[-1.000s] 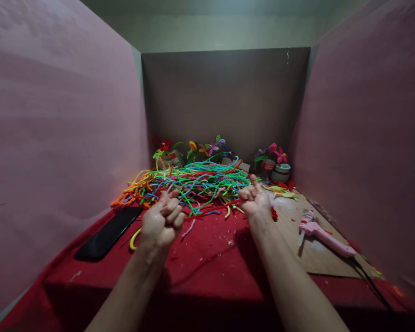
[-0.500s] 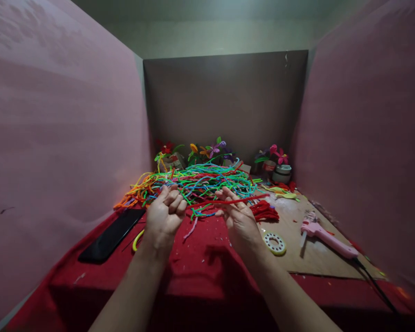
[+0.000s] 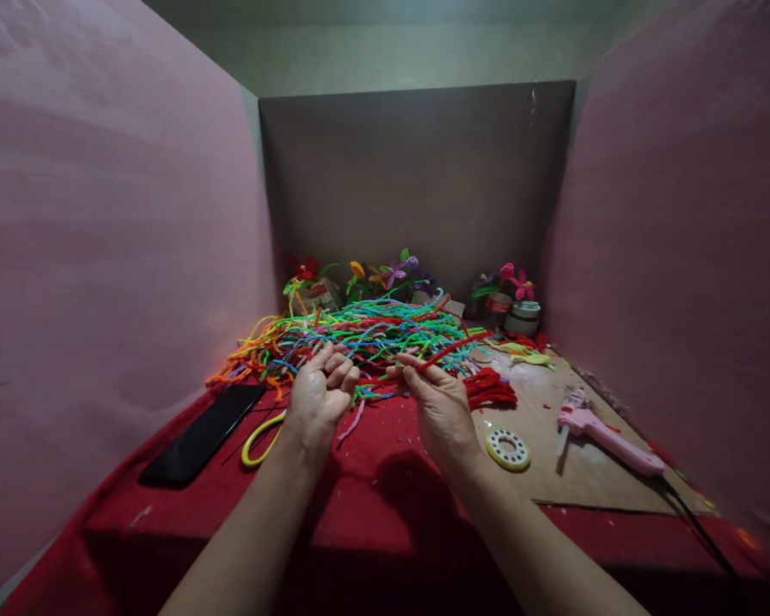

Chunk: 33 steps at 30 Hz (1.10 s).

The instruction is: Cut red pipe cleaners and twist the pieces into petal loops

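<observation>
A red pipe cleaner [image 3: 457, 348] is pinched in my right hand [image 3: 441, 406], with one end sticking up to the right past the fingers. The rest of it seems to run across to my left hand [image 3: 321, 393], whose fingers are curled closed around its other end; the grip itself is mostly hidden. Just beyond both hands lies a big tangled pile of coloured pipe cleaners [image 3: 385, 329]. A bundle of red pipe cleaners [image 3: 489, 389] rests right of my right hand. Yellow-handled scissors [image 3: 251, 447], partly covered, lie beside my left wrist.
A black phone [image 3: 202, 436] lies at left on the red cloth [image 3: 365, 505]. On the cardboard [image 3: 552, 488] at right are a yellow-and-white ring [image 3: 508, 448] and a pink glue gun [image 3: 609, 441] with its cord. Pipe-cleaner flowers [image 3: 394, 272] and a jar [image 3: 522, 318] stand behind.
The right hand's fingers have closed into a pinch, and the red pipe cleaner's free end now tilts upward. My left hand has shifted slightly right, uncovering more of the yellow handle.
</observation>
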Each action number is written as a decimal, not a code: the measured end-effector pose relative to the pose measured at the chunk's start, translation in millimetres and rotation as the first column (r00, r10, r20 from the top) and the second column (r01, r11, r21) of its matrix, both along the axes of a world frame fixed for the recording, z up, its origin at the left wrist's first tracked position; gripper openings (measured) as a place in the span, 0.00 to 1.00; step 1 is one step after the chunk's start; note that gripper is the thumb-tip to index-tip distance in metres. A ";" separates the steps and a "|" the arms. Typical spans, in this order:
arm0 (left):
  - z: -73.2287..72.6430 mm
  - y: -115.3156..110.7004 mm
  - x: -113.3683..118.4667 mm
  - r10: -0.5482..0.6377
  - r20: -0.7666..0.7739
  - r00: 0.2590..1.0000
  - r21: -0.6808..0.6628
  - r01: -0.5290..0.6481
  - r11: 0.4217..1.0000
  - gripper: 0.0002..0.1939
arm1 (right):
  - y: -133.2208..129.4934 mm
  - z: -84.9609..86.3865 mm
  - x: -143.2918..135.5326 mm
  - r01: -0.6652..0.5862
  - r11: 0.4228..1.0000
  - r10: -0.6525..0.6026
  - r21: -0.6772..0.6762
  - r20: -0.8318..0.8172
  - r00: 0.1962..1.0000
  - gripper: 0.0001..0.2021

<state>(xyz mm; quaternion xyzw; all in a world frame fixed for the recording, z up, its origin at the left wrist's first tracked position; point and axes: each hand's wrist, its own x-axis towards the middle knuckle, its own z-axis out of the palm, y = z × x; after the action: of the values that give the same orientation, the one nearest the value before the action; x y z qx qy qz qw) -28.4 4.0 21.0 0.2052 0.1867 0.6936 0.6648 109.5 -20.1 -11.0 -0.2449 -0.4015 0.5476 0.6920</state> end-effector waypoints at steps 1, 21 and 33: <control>0.4 2.1 1.4 -0.012 -0.035 0.999 0.019 0.013 1.000 0.12 | 4.2 1.5 0.5 0.013 1.000 -0.013 -0.010 0.052 0.999 0.12; -6.7 40.7 12.2 -0.019 -0.448 0.894 0.132 0.087 0.987 0.08 | 33.6 -16.4 1.4 -0.266 0.947 0.304 -0.181 0.233 0.924 0.12; -4.1 40.8 9.4 -0.036 -0.396 0.918 0.114 0.088 0.990 0.09 | 30.9 -22.3 4.9 -0.442 0.814 0.513 -0.377 0.110 0.851 0.14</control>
<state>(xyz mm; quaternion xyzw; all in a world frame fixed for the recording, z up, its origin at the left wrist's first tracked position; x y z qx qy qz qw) -19.0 44.9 16.9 0.3884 0.2642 0.6277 0.6208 114.4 10.8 -33.3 -0.3060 -0.4197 0.7365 0.4334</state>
